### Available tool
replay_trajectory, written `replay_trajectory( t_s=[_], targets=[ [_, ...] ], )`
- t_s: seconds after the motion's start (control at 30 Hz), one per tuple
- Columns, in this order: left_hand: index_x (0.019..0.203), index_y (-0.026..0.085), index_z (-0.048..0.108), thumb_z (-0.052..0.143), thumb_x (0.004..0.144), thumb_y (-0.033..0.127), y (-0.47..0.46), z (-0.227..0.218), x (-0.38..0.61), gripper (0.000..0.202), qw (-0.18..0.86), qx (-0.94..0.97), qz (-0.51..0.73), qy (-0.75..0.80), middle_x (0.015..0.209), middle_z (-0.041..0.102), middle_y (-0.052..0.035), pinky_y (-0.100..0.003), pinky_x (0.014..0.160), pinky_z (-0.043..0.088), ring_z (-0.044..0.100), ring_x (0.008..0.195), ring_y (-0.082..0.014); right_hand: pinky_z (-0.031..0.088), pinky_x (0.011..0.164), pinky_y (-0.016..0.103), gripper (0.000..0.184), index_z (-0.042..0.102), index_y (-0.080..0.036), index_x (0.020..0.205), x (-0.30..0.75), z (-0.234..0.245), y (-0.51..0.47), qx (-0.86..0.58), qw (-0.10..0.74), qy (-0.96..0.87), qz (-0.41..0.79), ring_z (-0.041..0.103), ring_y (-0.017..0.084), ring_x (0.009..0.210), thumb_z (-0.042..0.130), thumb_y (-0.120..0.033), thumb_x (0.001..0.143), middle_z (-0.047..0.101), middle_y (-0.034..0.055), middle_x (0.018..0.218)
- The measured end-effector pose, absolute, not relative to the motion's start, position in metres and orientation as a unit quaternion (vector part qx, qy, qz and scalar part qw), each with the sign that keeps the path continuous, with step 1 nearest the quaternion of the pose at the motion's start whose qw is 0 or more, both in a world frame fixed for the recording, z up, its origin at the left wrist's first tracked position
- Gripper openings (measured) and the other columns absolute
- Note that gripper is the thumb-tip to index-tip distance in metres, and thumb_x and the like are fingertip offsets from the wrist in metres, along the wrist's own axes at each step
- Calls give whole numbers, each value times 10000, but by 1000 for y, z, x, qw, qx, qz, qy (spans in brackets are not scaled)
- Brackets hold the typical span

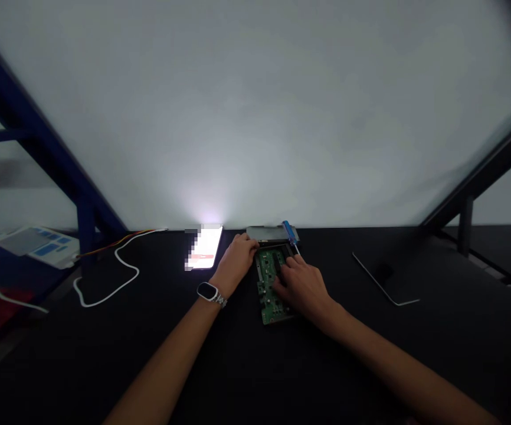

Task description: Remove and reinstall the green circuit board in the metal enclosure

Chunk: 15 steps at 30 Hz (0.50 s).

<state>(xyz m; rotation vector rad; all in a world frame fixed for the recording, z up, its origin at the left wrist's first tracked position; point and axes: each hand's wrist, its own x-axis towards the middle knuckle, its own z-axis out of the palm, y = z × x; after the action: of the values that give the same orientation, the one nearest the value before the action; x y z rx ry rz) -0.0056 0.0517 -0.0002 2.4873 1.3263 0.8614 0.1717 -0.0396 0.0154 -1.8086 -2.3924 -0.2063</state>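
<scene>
A green circuit board (270, 307) lies on the black table, partly covered by my right hand. My left hand (236, 260), with a watch on its wrist, has its fingers bent together at the board's far left corner. Over the board's right half, my right hand (303, 285) is closed with curled fingers; what they hold, if anything, is hidden. A screwdriver with a blue handle (290, 232) sits just beyond that hand, its shaft running down to the knuckles. Behind the board is a flat grey metal piece (272, 234), against the wall side.
A lit phone (205, 248) glows left of my left hand. A white cable (137, 273) curls farther left, near printed sheets (45, 245). To the right lies a thin bent metal rod (377, 282). A pale wall (282, 118) rises behind the black table (233, 372).
</scene>
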Motion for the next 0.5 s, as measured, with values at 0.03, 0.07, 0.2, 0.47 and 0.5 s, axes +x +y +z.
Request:
replay_trajectory(
  t_s=[0.03,0.07,0.2,0.47,0.5],
  targets=[
    [933,174,692,483,900,125,51,1,-5,217,94,843,294,440,931,590,-78,-363,855,462,536,937,-224,442,663,309,261,663,-171,825,173,16,-40,-603,66,-792,-67,559,247,963,481,-330,922,646,101,908],
    [935,176,694,474,910,131,50,1,-5,225,91,847,296,432,931,591,-78,-360,854,461,531,944,-224,440,661,308,262,662,-171,823,174,16,-40,-605,64,-791,-66,561,248,964,481,-333,922,647,102,910],
    [938,173,703,465,922,140,51,2,-6,241,81,860,296,409,924,592,-81,-356,828,457,516,923,-223,422,637,304,277,643,-180,787,178,16,-40,-611,63,-786,-69,565,251,958,471,-348,924,649,97,904],
    [1007,168,677,484,913,140,48,-1,-9,217,61,857,294,418,974,593,-81,-370,866,451,511,963,-233,363,596,288,223,539,-193,994,189,21,-38,-649,74,-754,-67,601,236,897,408,-366,949,670,76,890],
    [1044,165,664,494,911,146,45,1,-8,217,56,856,297,420,1000,591,-83,-380,884,447,510,984,-236,354,591,287,200,525,-190,1028,191,22,-37,-652,68,-752,-69,610,238,884,415,-332,939,671,75,876]
  ],
)
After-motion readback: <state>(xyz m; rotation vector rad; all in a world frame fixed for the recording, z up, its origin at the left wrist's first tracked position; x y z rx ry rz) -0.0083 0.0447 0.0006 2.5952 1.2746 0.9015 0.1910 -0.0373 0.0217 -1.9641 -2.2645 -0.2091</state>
